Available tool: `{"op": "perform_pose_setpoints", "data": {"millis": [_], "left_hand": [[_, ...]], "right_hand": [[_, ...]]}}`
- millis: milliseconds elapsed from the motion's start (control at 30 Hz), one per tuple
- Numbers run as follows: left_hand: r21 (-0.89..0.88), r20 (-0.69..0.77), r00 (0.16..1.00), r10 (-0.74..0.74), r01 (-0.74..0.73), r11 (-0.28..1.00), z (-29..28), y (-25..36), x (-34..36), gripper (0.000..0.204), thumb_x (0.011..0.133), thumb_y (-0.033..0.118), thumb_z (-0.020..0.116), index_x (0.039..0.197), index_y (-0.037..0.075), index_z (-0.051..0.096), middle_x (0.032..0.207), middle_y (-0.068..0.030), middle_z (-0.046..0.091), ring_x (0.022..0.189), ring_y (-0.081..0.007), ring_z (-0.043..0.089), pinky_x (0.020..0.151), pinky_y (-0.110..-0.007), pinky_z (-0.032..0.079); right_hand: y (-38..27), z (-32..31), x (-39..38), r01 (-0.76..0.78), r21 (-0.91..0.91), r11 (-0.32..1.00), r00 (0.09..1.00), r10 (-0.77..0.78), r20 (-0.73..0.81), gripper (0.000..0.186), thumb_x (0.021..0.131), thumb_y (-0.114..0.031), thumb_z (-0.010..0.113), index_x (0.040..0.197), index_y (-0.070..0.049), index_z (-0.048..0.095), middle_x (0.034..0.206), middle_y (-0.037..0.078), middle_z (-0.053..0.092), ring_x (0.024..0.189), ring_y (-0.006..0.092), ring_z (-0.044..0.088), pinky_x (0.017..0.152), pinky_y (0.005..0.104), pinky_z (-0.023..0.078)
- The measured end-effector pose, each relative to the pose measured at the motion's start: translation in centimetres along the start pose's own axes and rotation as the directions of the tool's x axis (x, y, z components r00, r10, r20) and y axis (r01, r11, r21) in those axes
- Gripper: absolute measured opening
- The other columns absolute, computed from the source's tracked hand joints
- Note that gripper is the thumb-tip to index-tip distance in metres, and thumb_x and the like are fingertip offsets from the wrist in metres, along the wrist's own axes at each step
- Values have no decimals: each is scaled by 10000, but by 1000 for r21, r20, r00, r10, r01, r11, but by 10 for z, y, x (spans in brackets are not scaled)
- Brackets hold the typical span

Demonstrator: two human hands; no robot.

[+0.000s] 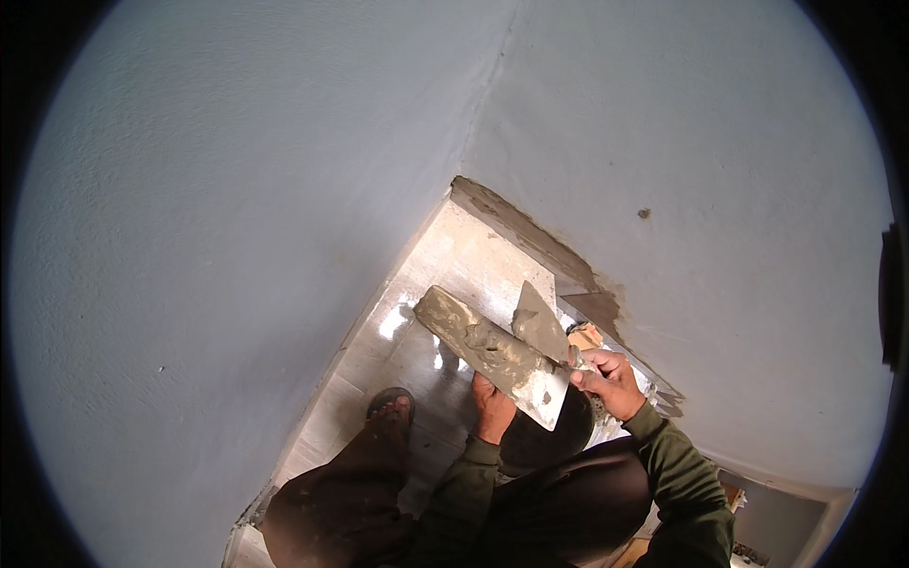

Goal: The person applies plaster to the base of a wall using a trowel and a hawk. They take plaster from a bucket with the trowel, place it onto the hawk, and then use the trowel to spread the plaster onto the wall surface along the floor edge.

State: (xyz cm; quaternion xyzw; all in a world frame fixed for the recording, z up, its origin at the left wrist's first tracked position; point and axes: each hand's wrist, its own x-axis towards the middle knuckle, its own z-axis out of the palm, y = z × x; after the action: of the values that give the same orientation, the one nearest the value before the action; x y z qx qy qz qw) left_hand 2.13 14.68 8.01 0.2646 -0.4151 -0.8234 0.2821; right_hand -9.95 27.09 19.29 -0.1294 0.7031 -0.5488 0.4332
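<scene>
My left hand (492, 412) grips a rectangular metal plastering trowel (490, 355) from below, its handle hidden under the plate. Wet grey mortar is smeared over the plate's top. In my right hand (611, 383) is the handle of a pointed trowel (540, 322), fingers closed round it. That mortar-coated blade lies beside the upper right edge of the rectangular plate, partly behind it. A dark round bucket (530, 445) stands under both tools, partly hidden by them and by my leg.
Pale walls (227, 189) meet at a corner ahead. A rough bare mortar band (511, 218) runs along the right wall's foot. My sandalled foot (388, 412) rests on the tiled floor (327, 431). Small debris (582, 336) lies by the right wall; a doorway shows at lower right.
</scene>
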Motion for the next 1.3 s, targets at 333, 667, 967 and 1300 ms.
{"op": "perform_pose_setpoints", "data": {"millis": [333,667,967,1300], "left_hand": [[102,-27,1000,2,1,995,-8,-7,-1,236,858,122,541,1029,-40,562,1000,-86,619,905,-152,564,792,-292,456],[151,-29,999,13,-8,988,-5,-2,-4,243,854,148,553,1010,-39,568,969,-79,617,883,-145,563,790,-287,456],[191,-48,999,-1,11,981,-10,-3,-4,255,854,151,562,1025,-38,558,995,-91,612,889,-154,569,787,-284,462],[95,-66,998,-4,10,995,-13,-13,-5,250,849,134,572,1032,-35,554,998,-89,611,890,-153,570,788,-285,466]], "right_hand": [[-28,1,80,-149,-125,981,985,135,-109,191,847,-210,593,806,-28,633,591,-4,538,475,40,415,435,207,307],[-12,19,223,-236,-137,962,960,209,-185,262,770,-257,611,659,-20,607,529,52,550,407,95,431,392,262,334],[-20,26,268,-344,-234,909,927,290,-236,244,778,-291,585,640,-89,573,545,29,547,416,96,400,376,270,281],[-30,19,276,-368,-178,913,916,323,-235,248,782,-272,586,628,-80,565,528,40,529,402,100,374,365,274,270]]}}
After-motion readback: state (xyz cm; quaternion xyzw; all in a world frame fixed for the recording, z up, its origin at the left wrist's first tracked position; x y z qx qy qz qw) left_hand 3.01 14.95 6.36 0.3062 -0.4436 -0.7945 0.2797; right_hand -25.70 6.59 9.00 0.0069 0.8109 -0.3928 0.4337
